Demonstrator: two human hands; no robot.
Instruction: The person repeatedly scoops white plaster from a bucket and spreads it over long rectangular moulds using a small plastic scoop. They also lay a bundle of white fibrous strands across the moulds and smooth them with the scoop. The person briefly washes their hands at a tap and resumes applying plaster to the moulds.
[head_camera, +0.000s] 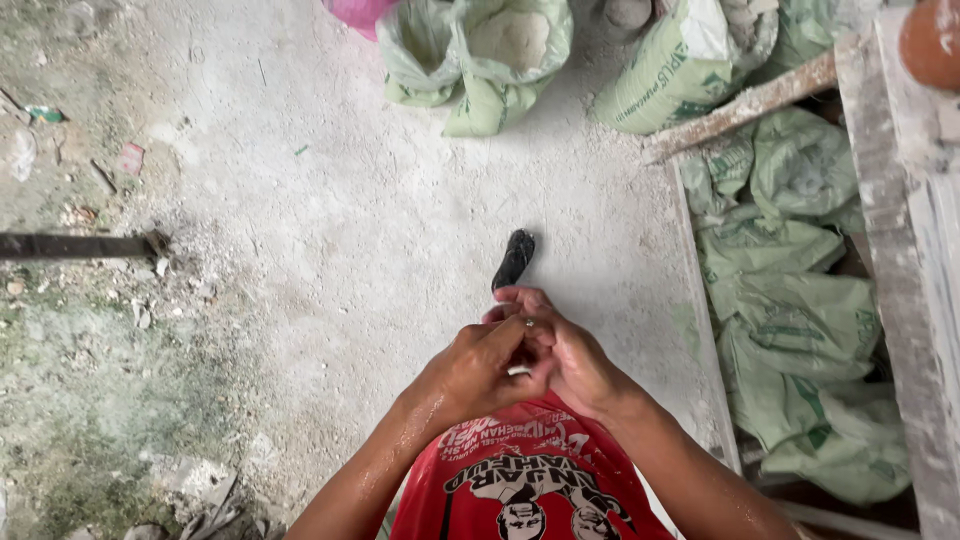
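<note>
dusty grey concrete floor (330, 230) below us. left hand (478, 368) and right hand (572, 362) clasped together, maybe pinching small pale bit; grip unclear. keep fingers tight, steady.

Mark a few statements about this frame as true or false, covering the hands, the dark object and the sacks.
1. Both hands are clasped together in front of the red shirt. True: left hand and right hand touch.
2. A dark object sticks out beyond the hands. True.
3. The open green sack at the top holds a blue liquid. False: it holds pale powder.
4. Green sacks are piled on the right. True.
5. The floor is tiled and glossy. False: bare, dusty concrete.
</note>
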